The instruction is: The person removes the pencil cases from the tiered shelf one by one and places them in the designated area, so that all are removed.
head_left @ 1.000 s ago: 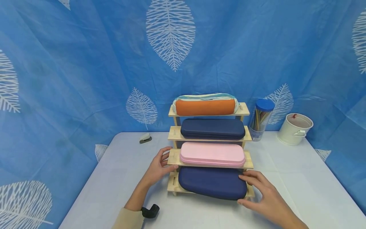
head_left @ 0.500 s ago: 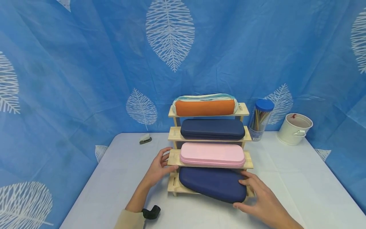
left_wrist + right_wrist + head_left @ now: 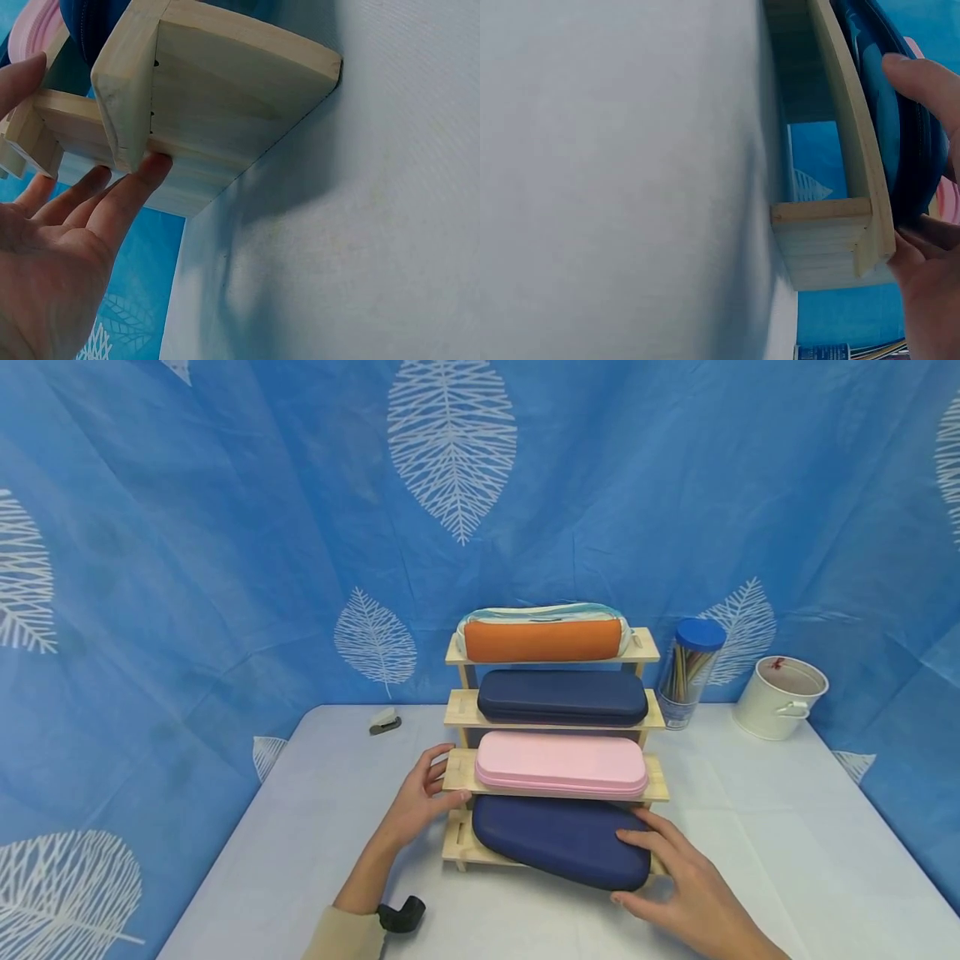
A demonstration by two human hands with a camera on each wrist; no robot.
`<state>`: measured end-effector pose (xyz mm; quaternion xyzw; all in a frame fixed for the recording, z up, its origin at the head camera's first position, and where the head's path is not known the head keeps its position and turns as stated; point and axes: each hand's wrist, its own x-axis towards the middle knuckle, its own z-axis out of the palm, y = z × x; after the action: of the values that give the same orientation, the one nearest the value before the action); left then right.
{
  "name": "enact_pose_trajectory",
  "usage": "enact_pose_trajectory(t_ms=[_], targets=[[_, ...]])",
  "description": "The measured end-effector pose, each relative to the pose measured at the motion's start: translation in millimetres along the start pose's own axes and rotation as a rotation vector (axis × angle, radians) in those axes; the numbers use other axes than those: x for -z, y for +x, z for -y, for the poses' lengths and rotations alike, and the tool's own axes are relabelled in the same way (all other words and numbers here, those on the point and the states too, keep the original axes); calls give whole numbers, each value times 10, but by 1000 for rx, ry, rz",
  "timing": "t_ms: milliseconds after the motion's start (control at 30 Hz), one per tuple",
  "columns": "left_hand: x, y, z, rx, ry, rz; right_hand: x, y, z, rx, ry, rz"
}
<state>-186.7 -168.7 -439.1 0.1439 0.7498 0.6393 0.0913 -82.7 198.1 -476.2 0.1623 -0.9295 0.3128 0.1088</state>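
A four-tier wooden rack [image 3: 459, 762] holds one zip case per shelf. On its lowest shelf lies a dark blue pencil case [image 3: 558, 839], skewed so that its right end juts over the front edge. My right hand [image 3: 686, 881] grips that end, thumb at the front and fingers on top and behind. In the right wrist view the thumb presses on the pencil case [image 3: 911, 135]. My left hand [image 3: 416, 797] holds the rack's left side, thumb at the front edge of the second shelf from below. The left wrist view shows its fingertips against the wood [image 3: 217, 75].
Above sit a pink case [image 3: 561, 760], a navy case [image 3: 562, 696] and an orange and white pouch [image 3: 543, 640]. Behind on the right stand a blue-lidded jar of sticks [image 3: 686, 672] and a white bucket [image 3: 776, 702]. A small stapler [image 3: 385, 721] lies left.
The dark blue case's right end has swung forward, off the shelf's front edge, with my right hand drawing along with it. My left hand stays on the rack.
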Motion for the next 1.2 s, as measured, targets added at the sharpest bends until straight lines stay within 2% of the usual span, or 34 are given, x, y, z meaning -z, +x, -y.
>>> enact_pose_trajectory(t_ms=[267, 933, 1200], targets=[[-10, -22, -14, 20, 8, -14, 16, -27, -11, 3, 5, -31], [-11, -19, -32, 26, -1, -24, 282, -105, -53, -86, 82, 24], [-34, -30, -34, 30, 11, -42, 361, -180, -104, -66, 21, 1]])
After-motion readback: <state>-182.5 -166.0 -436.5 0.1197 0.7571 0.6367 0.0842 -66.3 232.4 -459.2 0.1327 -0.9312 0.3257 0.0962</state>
